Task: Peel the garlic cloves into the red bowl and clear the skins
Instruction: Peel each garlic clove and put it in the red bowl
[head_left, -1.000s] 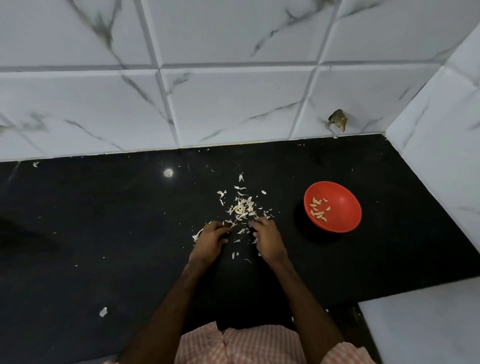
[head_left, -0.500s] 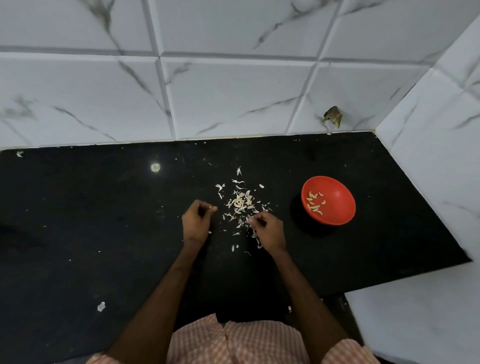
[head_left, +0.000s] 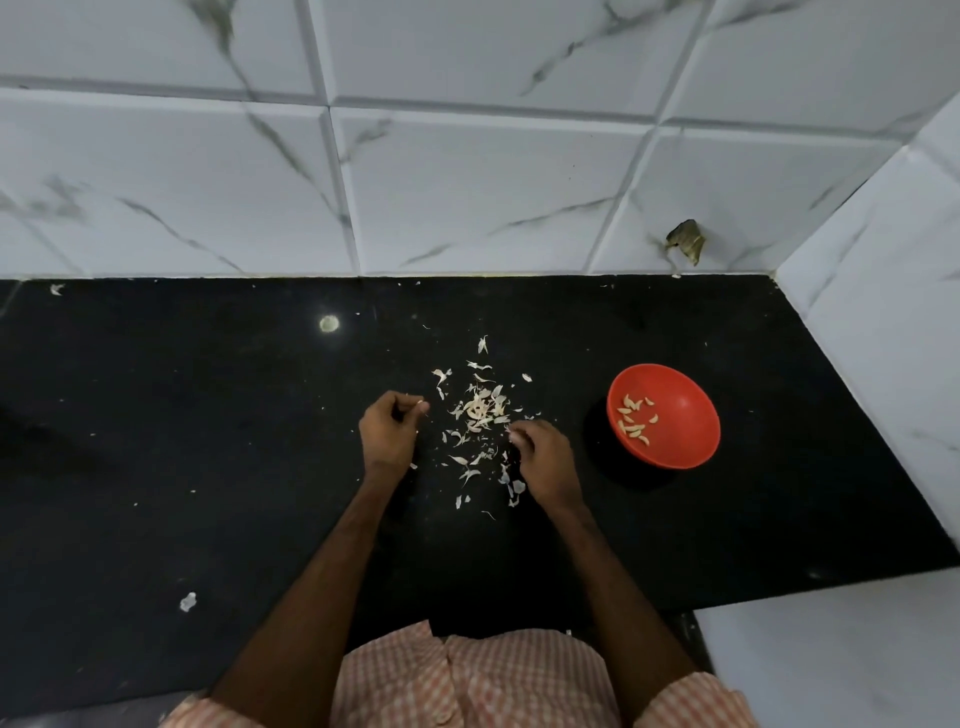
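Head view: my left hand (head_left: 389, 441) curled, fingertips pinching pale scrap (head_left: 420, 402). My right hand (head_left: 545, 462) curled round pale piece (head_left: 514, 434), clove or skin unclear. Loose garlic skins (head_left: 480, 410) between both fingertips. Right of right fingers, apart: red bowl (head_left: 675, 447) holding peeled cloves (head_left: 635, 421). Step, judged: peeling. Next: clove into bowl, gather skins.

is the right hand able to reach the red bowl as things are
Probably yes: the right hand, pinching a pale garlic bit, is just left of the red bowl, with only bare counter between them.

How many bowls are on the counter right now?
1. The red bowl sits on the black counter, right of the garlic skins and the right hand, holding peeled cloves.
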